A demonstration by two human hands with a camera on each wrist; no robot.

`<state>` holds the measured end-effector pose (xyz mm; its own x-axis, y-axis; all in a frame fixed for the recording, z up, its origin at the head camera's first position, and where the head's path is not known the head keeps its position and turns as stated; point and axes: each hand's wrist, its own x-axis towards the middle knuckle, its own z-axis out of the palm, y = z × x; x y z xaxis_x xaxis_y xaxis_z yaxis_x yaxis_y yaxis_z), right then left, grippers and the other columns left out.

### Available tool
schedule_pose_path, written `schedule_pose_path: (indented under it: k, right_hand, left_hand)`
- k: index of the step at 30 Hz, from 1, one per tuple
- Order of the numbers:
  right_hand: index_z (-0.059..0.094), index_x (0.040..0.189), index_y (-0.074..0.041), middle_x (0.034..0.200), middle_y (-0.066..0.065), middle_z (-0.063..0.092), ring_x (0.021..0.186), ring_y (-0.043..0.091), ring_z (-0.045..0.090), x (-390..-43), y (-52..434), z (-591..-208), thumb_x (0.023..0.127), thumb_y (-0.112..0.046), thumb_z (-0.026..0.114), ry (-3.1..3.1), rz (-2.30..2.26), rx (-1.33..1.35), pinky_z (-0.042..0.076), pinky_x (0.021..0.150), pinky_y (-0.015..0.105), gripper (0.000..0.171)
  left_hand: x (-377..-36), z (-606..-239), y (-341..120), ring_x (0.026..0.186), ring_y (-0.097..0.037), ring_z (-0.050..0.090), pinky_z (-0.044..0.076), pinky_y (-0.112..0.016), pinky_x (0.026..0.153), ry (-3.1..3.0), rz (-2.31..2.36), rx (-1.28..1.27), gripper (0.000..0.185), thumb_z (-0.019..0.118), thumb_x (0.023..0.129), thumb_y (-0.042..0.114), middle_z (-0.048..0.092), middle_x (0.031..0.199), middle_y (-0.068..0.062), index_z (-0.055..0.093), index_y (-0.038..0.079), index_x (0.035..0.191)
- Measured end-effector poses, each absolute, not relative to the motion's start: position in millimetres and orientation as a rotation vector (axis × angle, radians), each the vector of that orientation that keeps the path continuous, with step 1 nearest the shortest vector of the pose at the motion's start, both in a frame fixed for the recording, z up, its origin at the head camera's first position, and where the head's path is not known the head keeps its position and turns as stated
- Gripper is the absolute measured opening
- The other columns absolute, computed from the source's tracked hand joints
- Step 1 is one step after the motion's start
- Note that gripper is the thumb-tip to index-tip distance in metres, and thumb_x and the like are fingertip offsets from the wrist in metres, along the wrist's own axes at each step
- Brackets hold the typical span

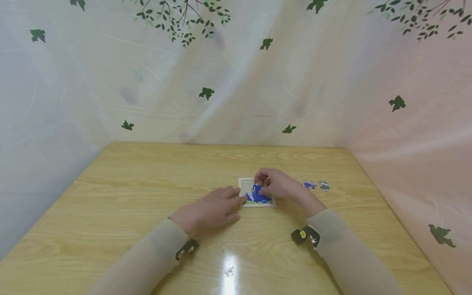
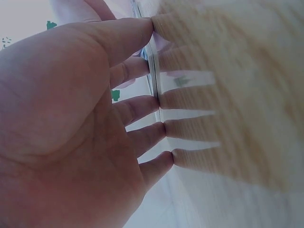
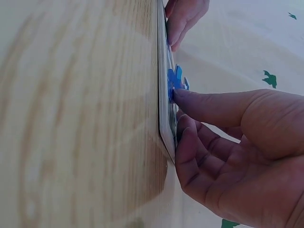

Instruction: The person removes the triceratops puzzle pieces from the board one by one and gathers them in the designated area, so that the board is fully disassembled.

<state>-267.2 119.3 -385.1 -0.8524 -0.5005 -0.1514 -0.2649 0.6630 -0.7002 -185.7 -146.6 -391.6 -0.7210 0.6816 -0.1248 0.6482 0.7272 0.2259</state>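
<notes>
A small jigsaw puzzle tray (image 1: 258, 205) with a white rim lies on the table, its lower part filled with blue pieces (image 1: 257, 198). My left hand (image 1: 214, 208) rests at the tray's left edge, fingers spread and nearly straight, with fingertips on the table and rim in the left wrist view. Over the tray's right side, my right hand (image 1: 279, 184) has its fingers curled. In the right wrist view its thumb and fingers pinch a blue puzzle piece (image 3: 177, 77), which stands tilted up from the tray. The fingertips partly hide that piece.
Two loose puzzle pieces lie right of the tray, one blue (image 1: 309, 185) and one greyish (image 1: 324, 186). The wooden table (image 1: 147, 176) ends at a leaf-printed curtain (image 1: 236, 82) at the back and sides.
</notes>
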Motion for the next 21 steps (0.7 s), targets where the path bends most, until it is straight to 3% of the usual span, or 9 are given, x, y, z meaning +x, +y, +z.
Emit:
schedule_pose_path:
  k: [21]
  right_hand:
    - [0.074, 0.121, -0.013, 0.106, 0.005, 0.065, 0.102, 0.024, 0.06, -265.9, 122.3, -382.2, 0.108, -0.007, 0.071, 2.555, -1.031, -0.645, 0.053, 0.093, 0.04, 0.015]
  left_hand:
    - [-186.6, -394.5, -146.8, 0.165, -0.04, 0.026, 0.02, -0.057, 0.136, 2.746, 0.245, 1.064, 0.062, 0.054, 0.117, 0.043, 0.031, 0.179, -0.016, 0.04, 0.02, 0.173]
